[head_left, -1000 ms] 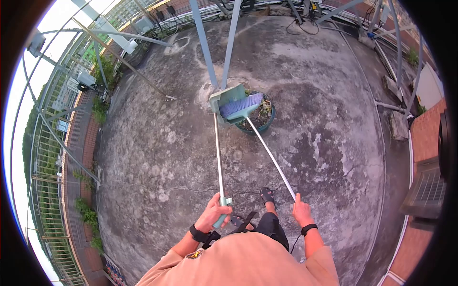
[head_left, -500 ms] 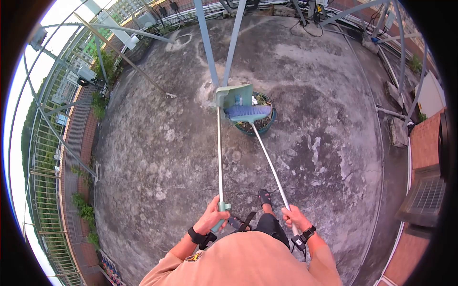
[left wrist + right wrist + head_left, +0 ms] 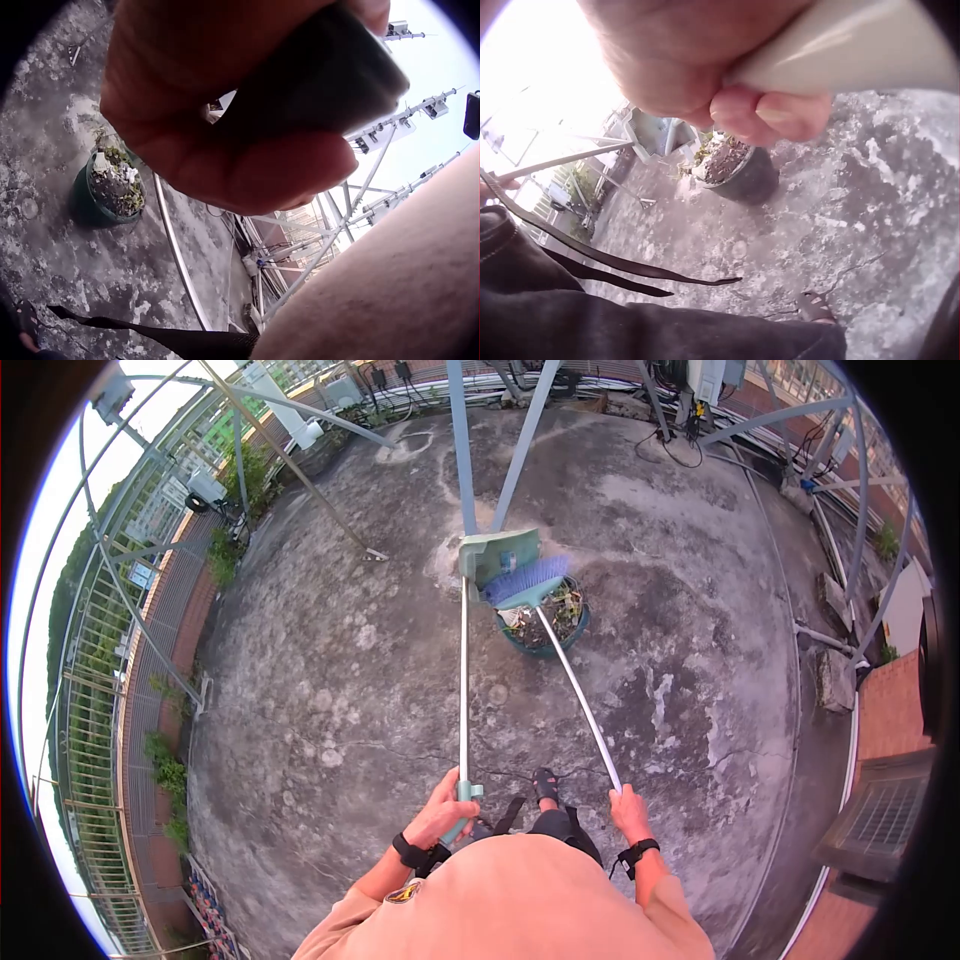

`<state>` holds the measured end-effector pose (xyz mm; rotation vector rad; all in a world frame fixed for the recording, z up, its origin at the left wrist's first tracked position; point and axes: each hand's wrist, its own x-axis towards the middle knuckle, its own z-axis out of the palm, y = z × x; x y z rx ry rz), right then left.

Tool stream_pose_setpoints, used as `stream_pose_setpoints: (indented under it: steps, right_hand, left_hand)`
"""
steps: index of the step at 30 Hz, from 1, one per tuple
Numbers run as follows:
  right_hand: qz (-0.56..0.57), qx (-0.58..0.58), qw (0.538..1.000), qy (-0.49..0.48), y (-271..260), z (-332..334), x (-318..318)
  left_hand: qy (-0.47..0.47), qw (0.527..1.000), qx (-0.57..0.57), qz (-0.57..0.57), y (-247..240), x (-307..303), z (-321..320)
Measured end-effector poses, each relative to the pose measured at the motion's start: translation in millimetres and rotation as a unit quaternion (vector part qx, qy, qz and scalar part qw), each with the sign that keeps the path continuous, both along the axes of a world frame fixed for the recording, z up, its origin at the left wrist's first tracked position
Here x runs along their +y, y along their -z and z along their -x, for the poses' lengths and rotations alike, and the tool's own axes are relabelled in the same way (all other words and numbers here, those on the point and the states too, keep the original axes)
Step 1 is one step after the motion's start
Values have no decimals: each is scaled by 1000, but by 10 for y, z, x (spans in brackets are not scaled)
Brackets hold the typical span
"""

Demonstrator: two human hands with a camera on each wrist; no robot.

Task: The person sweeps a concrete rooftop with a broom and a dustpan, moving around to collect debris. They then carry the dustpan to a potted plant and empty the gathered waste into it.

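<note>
My left hand (image 3: 440,812) grips the green end of a long-handled dustpan (image 3: 482,560), its fingers curled round the handle in the left wrist view. In my right hand (image 3: 630,813) is the pale handle of a broom with purple bristles (image 3: 530,580). Both tool heads are held out ahead, over the rear left of a round green plant pot (image 3: 545,650). The bristles overlap the face of the dustpan in the head view. Soil, dry plant bits and white scraps (image 3: 129,175) fill the pot. Beneath the dustpan, part of the rim is hidden.
Weathered concrete floor (image 3: 330,660) surrounds the pot. Just behind it stand two grey metal struts (image 3: 463,460). A railing (image 3: 95,760) with plants beside it runs along the left. Cables and pipes line the back; a brick wall (image 3: 890,700) rises at the right.
The brush head has swung from slanting to level and back to slanting against the dustpan. My right hand drew in, then moved outward again. The dustpan's tilt has shifted a little; both grips remain.
</note>
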<state>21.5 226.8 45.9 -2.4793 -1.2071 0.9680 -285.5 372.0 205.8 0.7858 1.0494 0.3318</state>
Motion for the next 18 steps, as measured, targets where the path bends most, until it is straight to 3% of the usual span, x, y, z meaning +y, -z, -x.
stream_pose_setpoints:
  steps: [5, 18]
  right_hand:
    - [34, -124, 991, -42, -46, -358, 23]
    - [-123, -159, 975, -92, -119, -654, -98]
  left_hand:
    - [-8, 1000, 11, -11, -30, -58, -46]
    - [-1, 1000, -3, -28, -125, -202, -51]
